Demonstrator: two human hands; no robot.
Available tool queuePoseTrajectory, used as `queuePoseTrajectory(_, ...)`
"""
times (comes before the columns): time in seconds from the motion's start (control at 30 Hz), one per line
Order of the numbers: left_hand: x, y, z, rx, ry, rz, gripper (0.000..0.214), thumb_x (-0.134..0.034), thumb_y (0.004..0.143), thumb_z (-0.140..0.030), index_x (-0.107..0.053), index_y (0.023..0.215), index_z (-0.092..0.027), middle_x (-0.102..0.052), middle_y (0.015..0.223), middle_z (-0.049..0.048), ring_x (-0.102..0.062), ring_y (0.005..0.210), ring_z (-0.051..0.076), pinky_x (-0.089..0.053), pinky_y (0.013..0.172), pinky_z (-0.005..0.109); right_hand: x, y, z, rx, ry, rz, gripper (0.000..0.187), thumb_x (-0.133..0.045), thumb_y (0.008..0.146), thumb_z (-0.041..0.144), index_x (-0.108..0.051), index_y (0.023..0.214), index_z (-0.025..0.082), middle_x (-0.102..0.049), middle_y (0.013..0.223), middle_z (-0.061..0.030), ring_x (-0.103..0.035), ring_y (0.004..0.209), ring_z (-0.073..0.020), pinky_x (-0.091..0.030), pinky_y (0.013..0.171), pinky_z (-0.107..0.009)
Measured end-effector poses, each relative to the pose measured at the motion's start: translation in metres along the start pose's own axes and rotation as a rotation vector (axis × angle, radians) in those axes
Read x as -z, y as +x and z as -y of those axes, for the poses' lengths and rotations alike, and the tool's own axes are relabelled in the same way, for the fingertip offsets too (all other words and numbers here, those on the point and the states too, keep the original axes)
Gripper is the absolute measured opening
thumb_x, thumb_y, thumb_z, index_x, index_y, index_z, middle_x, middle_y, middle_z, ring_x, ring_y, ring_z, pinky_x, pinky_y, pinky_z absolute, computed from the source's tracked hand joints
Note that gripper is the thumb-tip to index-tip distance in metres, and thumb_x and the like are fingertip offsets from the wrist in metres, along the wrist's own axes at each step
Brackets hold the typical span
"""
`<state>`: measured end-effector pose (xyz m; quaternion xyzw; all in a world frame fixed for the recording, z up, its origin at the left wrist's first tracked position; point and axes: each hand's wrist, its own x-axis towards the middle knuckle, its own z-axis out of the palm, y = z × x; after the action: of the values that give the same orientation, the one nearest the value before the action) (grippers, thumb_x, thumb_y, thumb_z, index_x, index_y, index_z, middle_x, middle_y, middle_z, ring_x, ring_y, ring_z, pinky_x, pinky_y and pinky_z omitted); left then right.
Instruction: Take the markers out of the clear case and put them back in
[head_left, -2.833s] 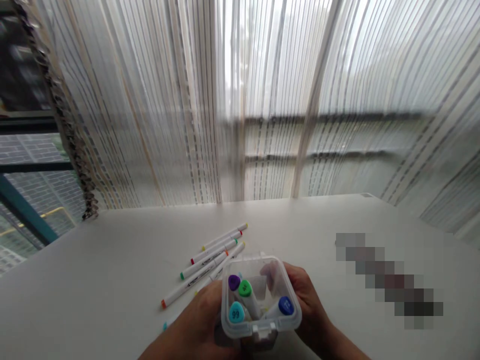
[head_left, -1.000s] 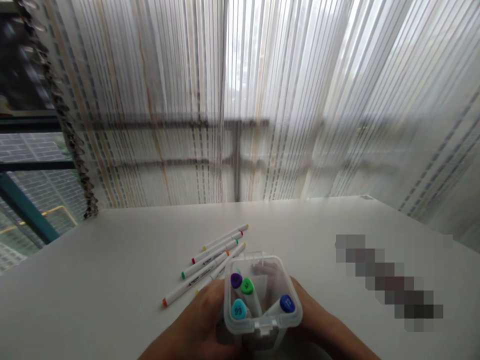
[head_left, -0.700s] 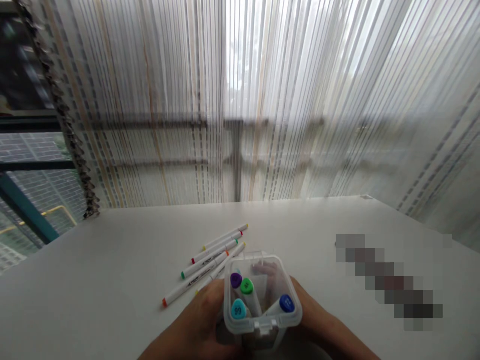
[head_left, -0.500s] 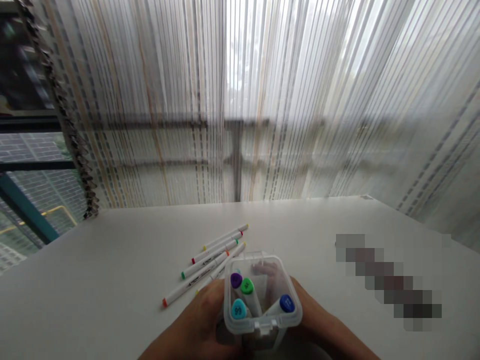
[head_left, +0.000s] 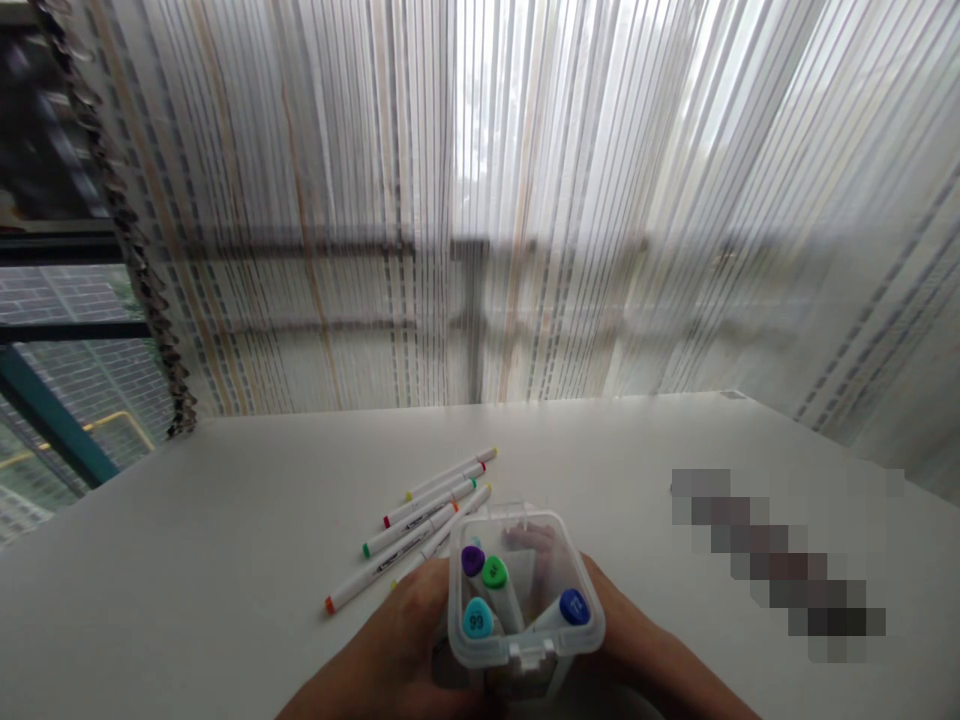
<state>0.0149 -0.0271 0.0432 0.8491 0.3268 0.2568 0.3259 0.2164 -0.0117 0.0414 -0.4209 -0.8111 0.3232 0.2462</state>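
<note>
And the clear plastic box (head_left: 574, 641) is gaping open, its mouth tilting up, well short of the far edge of the table (head_left: 247, 550). Four markers (head_left: 510, 608) are leaning inside: purple, green and turquoise caps (head_left: 478, 620) are crowding the left side, a dark blue cap (head_left: 574, 607) is slanting into the near right corner. Just left, five loose markers (head_left: 390, 558) are angling rightward toward that far edge.

A left hand (head_left: 409, 620) and a right hand (head_left: 603, 590) grip a clear plastic box (head_left: 529, 655), where a purple-capped marker (head_left: 472, 560), a green-capped marker (head_left: 494, 573), a light-blue-capped marker (head_left: 478, 619) and a dark-blue-capped marker (head_left: 574, 606) lean. Beyond the left hand, loose markers (head_left: 401, 551) lie slanted across a white bench (head_left: 225, 520). Right of both hands, a pixelated patch (head_left: 787, 565) hides detail; beyond them hangs a striped curtain (head_left: 337, 200).
</note>
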Motion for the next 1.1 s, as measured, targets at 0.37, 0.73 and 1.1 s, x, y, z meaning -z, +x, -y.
queuePoseTrajectory(0.37,-0.0002,-0.0001,-0.001,0.01,-0.024,0.019,0.058,-0.07,0.063,-0.02,-0.054,0.119,-0.023,-0.058,0.118,0.0052,-0.053,0.106,0.025,-0.04,0.097,0.035,-0.0012,-0.0019,0.0001,0.017,0.01,-0.023,0.039,-0.054,0.068,0.047,-0.069,0.092,0.02,-0.062,0.11,-0.0133,-0.049,0.112,-0.034,-0.025,0.104,-0.054)
queuePoseTrajectory(0.73,-0.0003,-0.0017,0.0015,0.025,-0.008,0.019,0.058,-0.07,0.064,-0.023,-0.053,0.12,-0.024,-0.057,0.119,0.0043,-0.053,0.107,0.025,-0.038,0.099,0.036,-0.002,-0.0012,-0.0004,0.016,0.007,-0.027,0.034,-0.056,0.068,0.042,-0.069,0.091,0.021,-0.062,0.109,-0.0126,-0.05,0.11,-0.0329,-0.026,0.104,-0.053)
queuePoseTrajectory(1.1,-0.0023,-0.0024,0.0067,0.025,-0.002,0.01,0.063,-0.072,0.064,-0.024,-0.05,0.123,-0.025,-0.056,0.12,0.0039,-0.052,0.11,0.025,-0.04,0.098,0.034,-0.0004,-0.0008,0.0019,0.02,0.025,-0.034,0.038,-0.054,0.066,0.048,-0.07,0.085,0.02,-0.063,0.107,-0.0137,-0.049,0.111,-0.034,-0.025,0.103,-0.054)
